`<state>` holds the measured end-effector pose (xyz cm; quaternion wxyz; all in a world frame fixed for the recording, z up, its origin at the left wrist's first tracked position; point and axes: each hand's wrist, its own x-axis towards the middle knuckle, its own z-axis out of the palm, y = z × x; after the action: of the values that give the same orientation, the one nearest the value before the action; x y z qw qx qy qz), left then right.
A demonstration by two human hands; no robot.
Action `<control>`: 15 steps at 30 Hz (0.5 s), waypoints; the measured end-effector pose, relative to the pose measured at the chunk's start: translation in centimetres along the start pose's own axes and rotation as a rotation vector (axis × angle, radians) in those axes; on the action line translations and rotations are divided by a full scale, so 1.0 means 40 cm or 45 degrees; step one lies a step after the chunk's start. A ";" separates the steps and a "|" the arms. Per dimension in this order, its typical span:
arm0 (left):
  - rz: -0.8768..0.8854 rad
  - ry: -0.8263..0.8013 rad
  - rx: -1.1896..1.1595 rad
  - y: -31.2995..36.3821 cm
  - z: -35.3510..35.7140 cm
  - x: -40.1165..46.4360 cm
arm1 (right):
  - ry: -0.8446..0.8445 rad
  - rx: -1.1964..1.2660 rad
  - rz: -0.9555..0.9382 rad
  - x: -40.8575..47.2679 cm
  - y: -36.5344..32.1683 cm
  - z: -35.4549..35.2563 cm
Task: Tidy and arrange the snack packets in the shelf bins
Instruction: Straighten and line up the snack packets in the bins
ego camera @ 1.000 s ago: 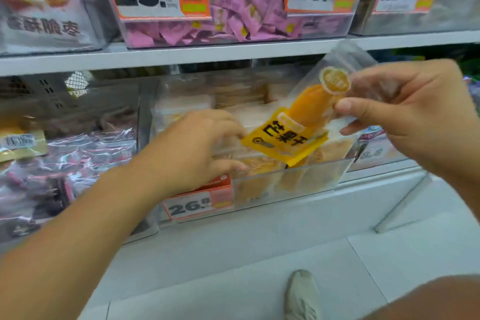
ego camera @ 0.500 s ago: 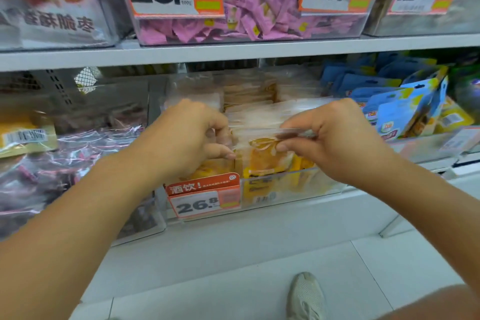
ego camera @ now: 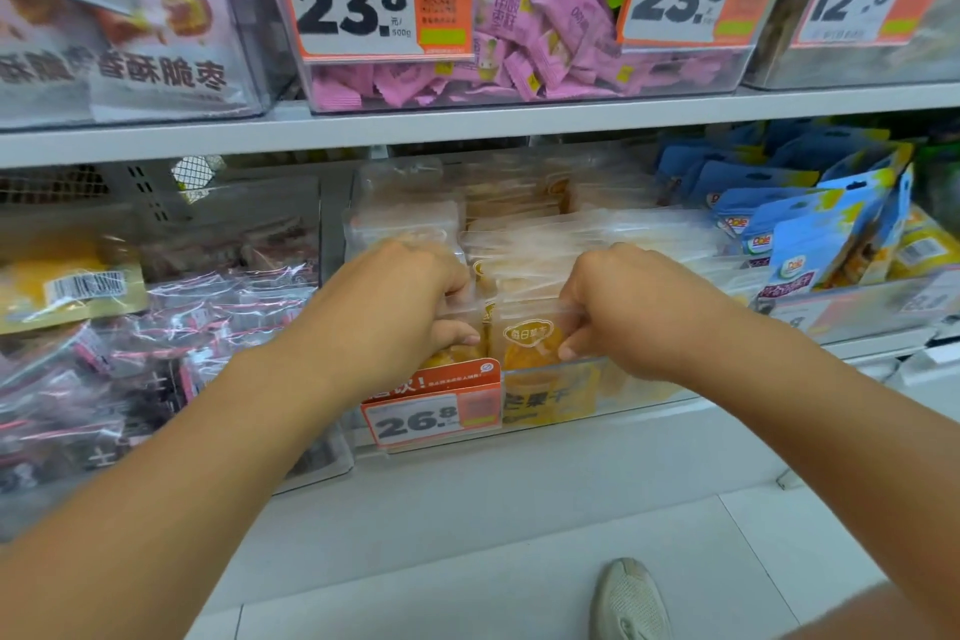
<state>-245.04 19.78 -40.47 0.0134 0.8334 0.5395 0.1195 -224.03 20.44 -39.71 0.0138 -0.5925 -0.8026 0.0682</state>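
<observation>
A clear bin [ego camera: 639, 392] on the middle shelf holds rows of yellow dried-mango packets [ego camera: 530, 343] standing upright. My left hand [ego camera: 400, 301] grips the tops of the packets at the bin's front left, fingers curled over them. My right hand [ego camera: 618, 307] pinches the clear top edge of the front packet with the round yellow label, thumb on its face. Both hands sit just above the bin's front wall and its orange 26.8 price tag [ego camera: 431, 405].
Blue snack bags [ego camera: 810, 234] fill the bin to the right. Dark plastic-wrapped packets [ego camera: 156, 327] lie in the bin to the left. Above, a shelf edge [ego camera: 467, 125] carries bins of pink packets [ego camera: 540, 36] with price tags. My shoe [ego camera: 628, 598] stands on the white floor.
One second ago my right hand held a mango packet up in front of the shelf; it has since lowered it into the bin's front row, and both hands now hold the packet tops.
</observation>
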 end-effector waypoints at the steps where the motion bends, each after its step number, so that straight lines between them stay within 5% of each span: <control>1: 0.028 -0.005 0.059 0.001 -0.001 -0.001 | 0.018 -0.029 -0.020 -0.014 -0.003 -0.005; 6: 0.066 -0.065 0.117 -0.007 -0.007 -0.006 | 0.232 0.199 -0.197 -0.035 -0.029 -0.019; 12: 0.107 -0.126 0.215 -0.006 -0.009 -0.002 | 0.136 0.009 -0.131 0.035 -0.053 -0.027; 15: 0.204 0.027 0.017 -0.024 0.005 -0.023 | 0.075 -0.090 -0.101 0.035 -0.069 -0.037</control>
<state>-246.23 19.36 -41.00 -0.0074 0.8726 0.4720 0.1256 -226.90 21.12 -37.99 0.0190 -0.5621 -0.8265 0.0218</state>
